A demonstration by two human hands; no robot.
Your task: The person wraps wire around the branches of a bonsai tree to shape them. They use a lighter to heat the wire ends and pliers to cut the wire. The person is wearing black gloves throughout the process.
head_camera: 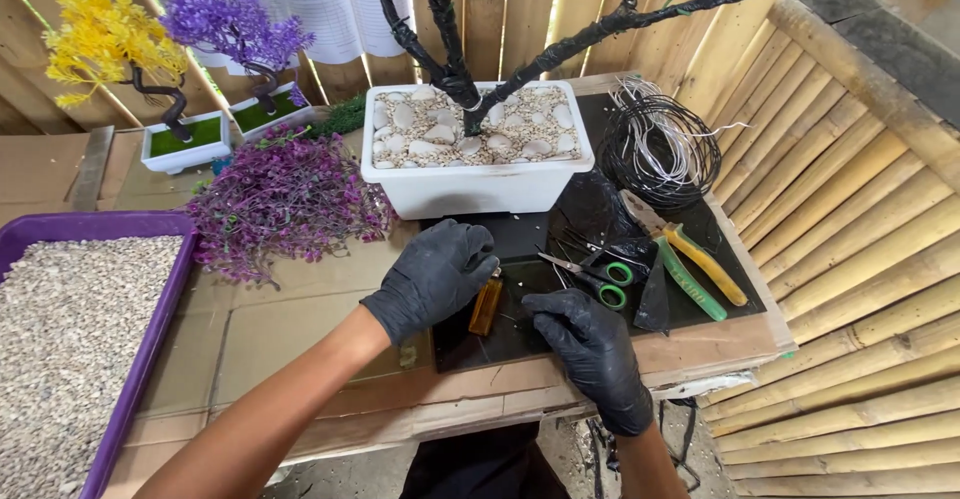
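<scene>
My left hand [437, 274], in a black glove, hovers over the dark mat [520, 334] with its fingers curled just above a small amber lighter [486, 304]; whether it pinches anything is hidden. My right hand [590, 349], also gloved, rests lower on the mat beside the lighter, fingers bent, next to green-handled scissors [600, 279]. Behind both hands stands a white rectangular planter [475, 184] filled with pebbles, from which a black-wrapped artificial tree trunk [450, 49] branches up.
Green and yellow-handled pliers [695, 269] lie right of the scissors. A coil of black and white wire [660, 149] sits at back right. Purple foliage [285, 199] lies left; a purple tray of gravel [70, 359] at far left. Small yellow and purple trees stand behind. Bamboo wall on the right.
</scene>
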